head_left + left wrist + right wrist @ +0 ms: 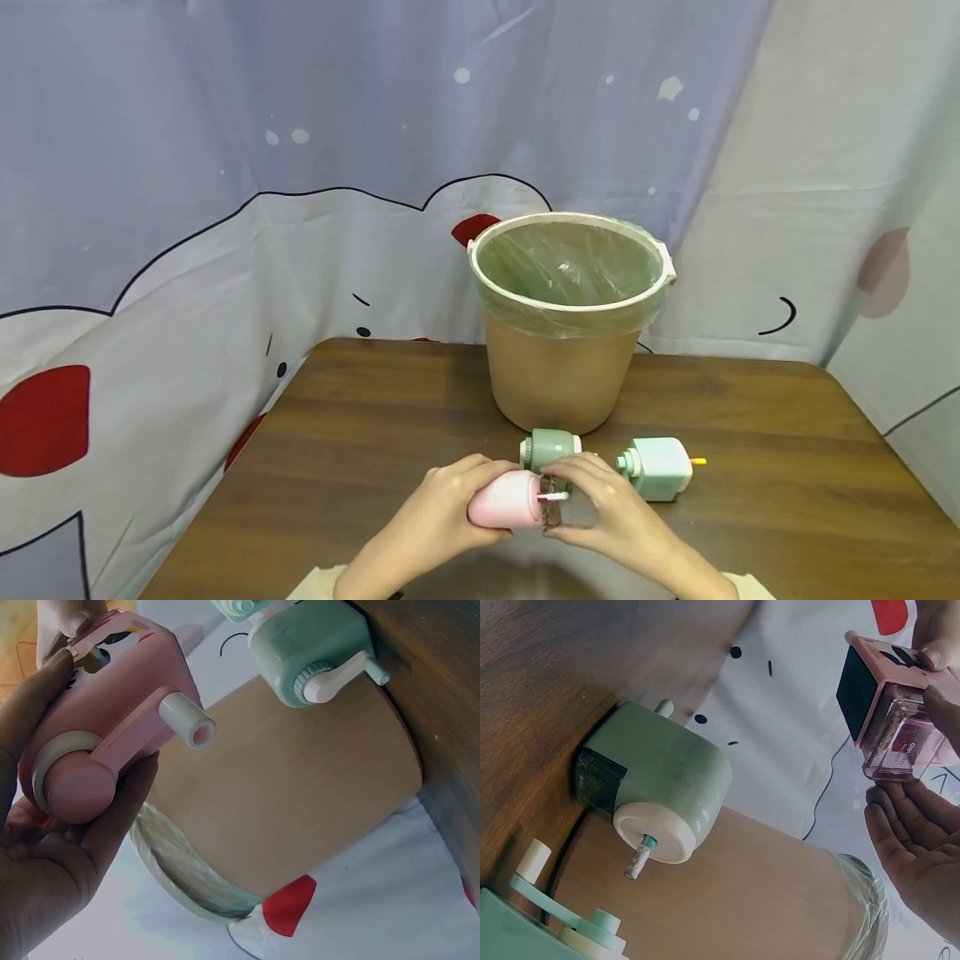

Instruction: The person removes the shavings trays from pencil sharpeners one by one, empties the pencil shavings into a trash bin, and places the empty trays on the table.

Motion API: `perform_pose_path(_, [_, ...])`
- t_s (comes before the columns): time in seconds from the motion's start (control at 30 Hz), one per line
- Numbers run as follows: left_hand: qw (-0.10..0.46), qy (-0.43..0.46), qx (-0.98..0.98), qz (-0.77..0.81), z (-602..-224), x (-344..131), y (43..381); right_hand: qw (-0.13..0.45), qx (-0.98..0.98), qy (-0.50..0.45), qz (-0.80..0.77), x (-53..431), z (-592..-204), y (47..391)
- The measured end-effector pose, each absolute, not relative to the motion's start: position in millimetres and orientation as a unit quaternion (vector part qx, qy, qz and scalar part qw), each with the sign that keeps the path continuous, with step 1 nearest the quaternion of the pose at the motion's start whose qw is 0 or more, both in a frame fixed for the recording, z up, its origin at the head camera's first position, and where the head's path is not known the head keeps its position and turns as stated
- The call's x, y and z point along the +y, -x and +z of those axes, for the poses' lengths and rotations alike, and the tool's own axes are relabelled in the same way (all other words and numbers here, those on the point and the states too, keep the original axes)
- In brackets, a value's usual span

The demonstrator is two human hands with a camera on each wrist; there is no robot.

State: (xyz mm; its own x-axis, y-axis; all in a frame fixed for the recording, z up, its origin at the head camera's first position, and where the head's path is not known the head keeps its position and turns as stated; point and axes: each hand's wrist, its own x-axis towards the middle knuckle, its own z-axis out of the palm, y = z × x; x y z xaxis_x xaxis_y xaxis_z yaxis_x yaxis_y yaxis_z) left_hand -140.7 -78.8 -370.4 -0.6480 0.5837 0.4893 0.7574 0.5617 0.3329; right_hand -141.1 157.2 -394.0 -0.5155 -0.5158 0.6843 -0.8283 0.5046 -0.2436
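1. Above the wooden surface, nearer the person than the lined bin, both hands are holding up a pink hand-crank pencil sharpener.
2. The left hand is curling round the pink sharpener's body, while its crank handle is sticking out freely.
3. The right hand is pinching the clear shavings drawer between thumb and fingers, gapped only by the drawer's thickness; whether the drawer is fully free of the body, I cannot tell.
4. For good handling, the left hand should be steadying the body while the right is moving the drawer straight along its slot, without twisting; brownish contents, probably shavings, are showing inside, so a sudden jerk could be scattering them.
5. Just beyond the hands, the dark green sharpener is sitting close to the bin's base, so low forward movement is risking a knock.
6. The mint green sharpener is standing right of it, narrowing that side; bare wood is lying to the left.
7. The bin's mouth, draped with a translucent liner, is facing up, its rim standing higher than the sharpeners.
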Motion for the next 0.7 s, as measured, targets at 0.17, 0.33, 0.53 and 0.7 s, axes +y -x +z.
perform_pose_path(0.17, [0.161, 0.377, -0.873, -0.263, -370, -81, 138, 0.275, -0.829, -0.402, 0.274, 156, -395, 139])
perform_pose_path(0.33, [0.161, 0.385, -0.867, -0.273, -373, -82, 138, 0.270, -0.831, -0.398, 0.279, 156, -396, 137])
perform_pose_path(0.53, [0.157, 0.364, -0.877, -0.270, -374, -88, 136, 0.258, -0.838, -0.384, 0.290, 160, -397, 138])
perform_pose_path(0.7, [0.146, 0.320, -0.895, -0.274, -376, -98, 134, 0.249, -0.841, -0.370, 0.308, 165, -395, 140])
